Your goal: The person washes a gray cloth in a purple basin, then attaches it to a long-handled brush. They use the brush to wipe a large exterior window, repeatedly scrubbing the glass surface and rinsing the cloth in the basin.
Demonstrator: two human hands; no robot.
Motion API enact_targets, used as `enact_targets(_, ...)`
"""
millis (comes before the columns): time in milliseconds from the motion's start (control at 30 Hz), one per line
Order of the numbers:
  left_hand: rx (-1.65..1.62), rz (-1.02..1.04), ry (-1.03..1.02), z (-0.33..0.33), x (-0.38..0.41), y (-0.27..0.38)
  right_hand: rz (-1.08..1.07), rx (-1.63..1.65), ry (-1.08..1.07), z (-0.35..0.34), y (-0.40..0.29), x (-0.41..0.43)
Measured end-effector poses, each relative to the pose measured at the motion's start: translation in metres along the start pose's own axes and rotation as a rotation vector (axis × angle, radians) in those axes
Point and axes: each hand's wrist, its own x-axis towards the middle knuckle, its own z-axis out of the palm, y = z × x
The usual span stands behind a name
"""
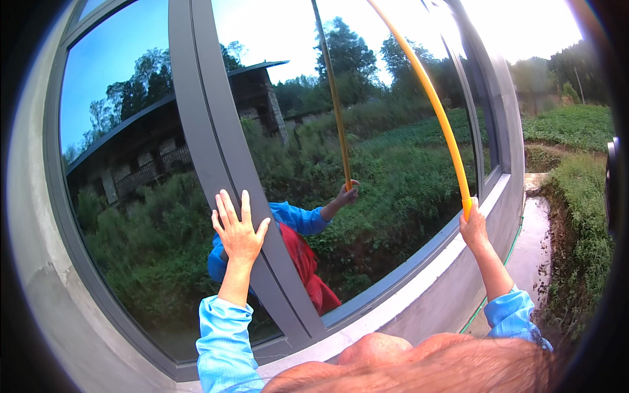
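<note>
My left hand lies flat with fingers spread against the grey window frame's upright, close to the seam between two sashes. In my right hand is the lower end of a yellow pole, which rises past the window and leaves the top of the view. Its upper end is out of sight. Dark reflective glass fills the window and mirrors the pole, a blue sleeve and red clothing. Both my forearms wear blue sleeves.
A pale sill runs below the window, above a grey wall. To the right, a green hose or cord lies along a concrete walkway. Grass and plants border it. A plain cement wall stands at left.
</note>
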Motion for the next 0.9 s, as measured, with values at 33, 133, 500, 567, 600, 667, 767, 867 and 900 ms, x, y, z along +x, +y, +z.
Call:
enact_targets(33,0.004,0.001,-0.002,-0.001,0.000,0.000,-0.031,0.005,0.009,-0.001,0.012,-0.019)
enact_targets(133,0.021,-0.009,-0.001,0.001,0.001,0.002,0.061,0.039,-0.017,-0.005,0.021,-0.041)
enact_targets(500,-0.014,-0.022,-0.011,0.005,0.002,0.007,0.047,0.139,-0.103,-0.057,-0.122,0.199)
enact_targets(567,-0.005,-0.023,-0.021,0.002,0.001,0.005,0.040,0.205,-0.124,-0.045,-0.138,0.186)
enact_targets(600,-0.009,-0.024,-0.021,0.001,0.001,0.005,0.025,0.251,-0.139,-0.042,-0.137,0.170)
enact_targets(667,-0.012,-0.025,-0.016,0.001,0.002,0.004,0.062,0.285,-0.175,-0.034,-0.122,0.122)
enact_targets(767,-0.002,-0.023,-0.016,0.001,0.002,0.002,0.141,0.277,-0.202,-0.016,-0.078,0.034)
enact_targets(867,0.012,-0.020,-0.007,-0.002,0.003,0.002,0.257,0.240,-0.249,-0.025,-0.060,-0.030)
enact_targets(900,0.016,-0.019,-0.004,-0.001,0.001,0.001,0.196,0.219,-0.224,-0.024,-0.049,-0.038)
